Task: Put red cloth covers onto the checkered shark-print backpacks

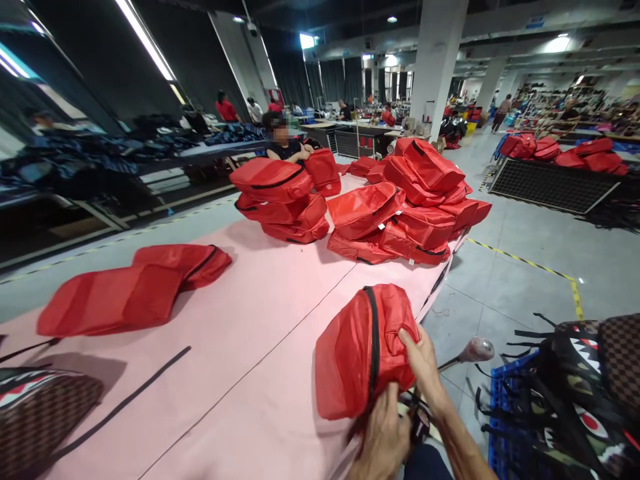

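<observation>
Red zippered bag [347,357] at near right edge of pink-covered table [240,380], black zipper running roughly top to bottom. Right hand [425,363] gripping its right side, thumb pressed into the fabric, fingers mostly hidden. Left hand [384,427] at the bag's lower edge, fingertips up against it; can't tell if it's gripping. Farther up the table: stack of red bags [283,207], bigger pile of red bags [420,200] just right of it. Behind the stack, co-worker [285,150] with a hand at another red bag [324,173]. Left side: two overlapping red bags [113,300], black strap [130,393], brown checkered bag [55,420]. Lower right: blue crate [500,407] with shark-face-print bags [575,400].
</observation>
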### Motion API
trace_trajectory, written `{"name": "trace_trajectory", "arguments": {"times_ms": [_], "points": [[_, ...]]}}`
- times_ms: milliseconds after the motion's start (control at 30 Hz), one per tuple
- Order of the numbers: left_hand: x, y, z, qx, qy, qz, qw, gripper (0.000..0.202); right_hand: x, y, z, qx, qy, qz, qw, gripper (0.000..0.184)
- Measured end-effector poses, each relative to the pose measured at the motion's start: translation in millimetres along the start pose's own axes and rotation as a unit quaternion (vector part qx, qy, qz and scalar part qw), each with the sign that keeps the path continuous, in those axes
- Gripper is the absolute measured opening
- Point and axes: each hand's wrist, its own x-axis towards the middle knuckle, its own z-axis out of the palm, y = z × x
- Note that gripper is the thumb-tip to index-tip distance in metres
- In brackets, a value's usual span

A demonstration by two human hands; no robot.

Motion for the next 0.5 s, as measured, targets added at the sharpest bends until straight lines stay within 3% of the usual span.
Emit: {"name": "trace_trajectory", "arguments": {"times_ms": [67, 100, 133, 167, 200, 233, 267, 300, 367, 433, 500], "points": [[-12, 30, -44.5, -0.146, -0.061, 0.128, 0.979, 0.045, -1, -25, 1, -0.088, -0.057, -0.057, 0.993, 0.045], [-9, 38, -74.3, -0.189, -0.049, 0.232, 0.953, 0.041, -3, -37, 0, -0.133, -0.102, -0.087, 0.982, 0.04], [-3, 39, -106.1, -0.202, 0.006, 0.308, 0.93, 0.039, -6, -48, 0, -0.17, -0.147, -0.114, 0.968, 0.037], [7, 35, -137.1, -0.196, 0.077, 0.324, 0.922, 0.039, -10, -57, 0, -0.198, -0.192, -0.135, 0.952, 0.036], [17, 24, -165.0, -0.166, 0.154, 0.297, 0.928, 0.04, -14, -64, 1, -0.217, -0.232, -0.151, 0.936, 0.036], [26, 10, -187.9, -0.116, 0.209, 0.248, 0.939, 0.038, -18, -70, 3, -0.227, -0.261, -0.164, 0.924, 0.035], [33, -6, -204.7, -0.051, 0.23, 0.192, 0.953, 0.033, -21, -73, 6, -0.23, -0.278, -0.174, 0.916, 0.035], [38, -23, -215.2, 0.005, 0.23, 0.158, 0.96, 0.028, -25, -74, 9, -0.232, -0.285, -0.183, 0.912, 0.034], [36, -55, -218.9, 0.069, 0.2, 0.153, 0.965, 0.031, -30, -71, 18, -0.257, -0.256, -0.22, 0.906, 0.035], [20, -78, -206.7, 0.111, 0.174, 0.186, 0.961, 0.036, -37, -64, 31, -0.314, -0.177, -0.297, 0.884, 0.041], [-4, -94, -188.2, 0.161, 0.15, 0.218, 0.951, 0.04, -48, -57, 45, -0.373, -0.083, -0.382, 0.842, 0.048]]}}
